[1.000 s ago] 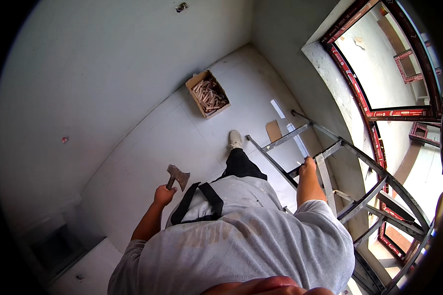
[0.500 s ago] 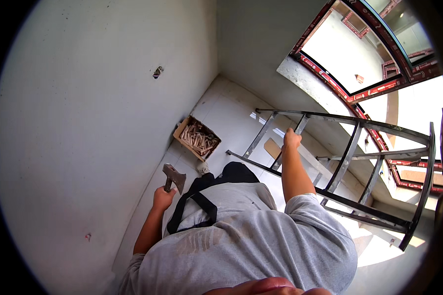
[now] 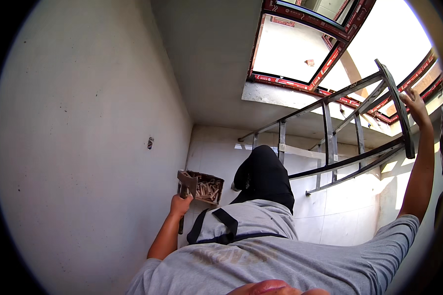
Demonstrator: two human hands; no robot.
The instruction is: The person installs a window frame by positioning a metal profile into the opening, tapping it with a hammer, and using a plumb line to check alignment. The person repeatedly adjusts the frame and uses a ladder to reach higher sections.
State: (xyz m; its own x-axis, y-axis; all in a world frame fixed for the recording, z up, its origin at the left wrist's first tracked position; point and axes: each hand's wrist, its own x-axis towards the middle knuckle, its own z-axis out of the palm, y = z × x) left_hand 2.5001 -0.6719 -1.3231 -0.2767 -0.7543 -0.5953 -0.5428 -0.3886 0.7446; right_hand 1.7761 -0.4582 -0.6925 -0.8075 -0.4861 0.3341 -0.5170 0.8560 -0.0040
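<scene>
At the lower left, my left hand (image 3: 181, 204) is closed round the handle of a hatchet (image 3: 188, 182), its dark metal head up and the handle end below my fist. The hatchet head overlaps the near side of a cardboard box (image 3: 221, 189) full of short wooden sticks (image 3: 209, 190). On the far right, my right hand (image 3: 416, 107) is raised with fingers apart, its fingertips at the edge of the top of a metal stepladder (image 3: 327, 132). Whether they press on it is hard to see. My bent leg (image 3: 263, 172) is in front of the ladder's lower part.
A plain wall (image 3: 83, 147) with a small socket hole (image 3: 150, 143) rises on the left. Beyond the ladder are a window sill (image 3: 275, 96) and a window frame (image 3: 320, 73) wrapped in red film. Pale tiles (image 3: 315, 211) cover the floor.
My right hand has left the ladder's lower part and gone up and right to its top. The hatchet remains in my left hand. A knee has risen, and the view has turned.
</scene>
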